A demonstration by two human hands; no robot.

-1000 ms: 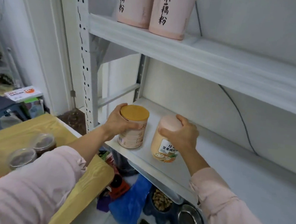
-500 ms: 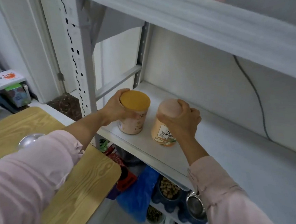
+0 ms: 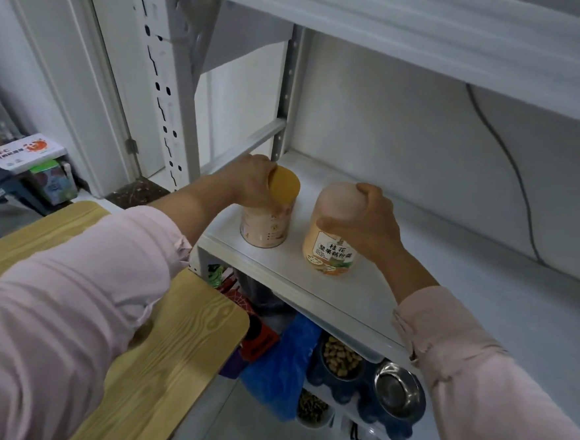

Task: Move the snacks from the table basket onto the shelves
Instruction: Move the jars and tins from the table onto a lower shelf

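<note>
Two snack canisters stand upright on the white middle shelf (image 3: 447,299), near its left front corner. My left hand (image 3: 250,182) grips the yellow-lidded canister (image 3: 267,225) from its left side, fingers curled round the lid's rim. To its right is a pink-lidded canister (image 3: 331,250) with an orange label, and my right hand (image 3: 367,221) holds it from above, fingers wrapped over the lid. The two canisters are a small gap apart. The table basket is out of view.
A wooden table (image 3: 169,349) lies below my left arm, its corner close to the shelf upright (image 3: 167,91). Under the shelf sit a blue bag (image 3: 281,367), pet food bowls (image 3: 340,364) and a steel bowl (image 3: 397,388). A black cable (image 3: 512,166) runs down the back wall.
Both canisters have slid a little further back onto the shelf with my hands still on them. My view has tipped downward, and the upper shelf's canisters have left the frame.
</note>
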